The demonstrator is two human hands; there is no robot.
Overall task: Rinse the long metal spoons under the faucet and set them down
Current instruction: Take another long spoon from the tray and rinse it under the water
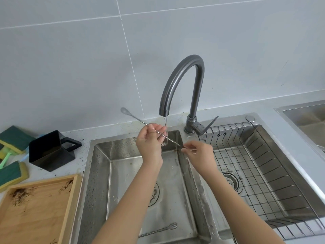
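A long twisted metal spoon (133, 118) lies slanted across the thin water stream under the grey faucet (182, 80), its bowl up at the left. My left hand (149, 140) grips its middle, fingers curled round the shaft. My right hand (198, 150) pinches its lower end over the divider between the basins. A second long twisted utensil with a forked end (158, 230) lies on the bottom of the left sink basin (98, 173) near its front wall.
A wire rack (263, 155) fills the right basin. On the counter at left stand a black square cup (49, 150), green-and-yellow sponges (14, 138) and a wooden tray (35, 208) with dark crumbs. A steel tray (306, 113) sits at far right.
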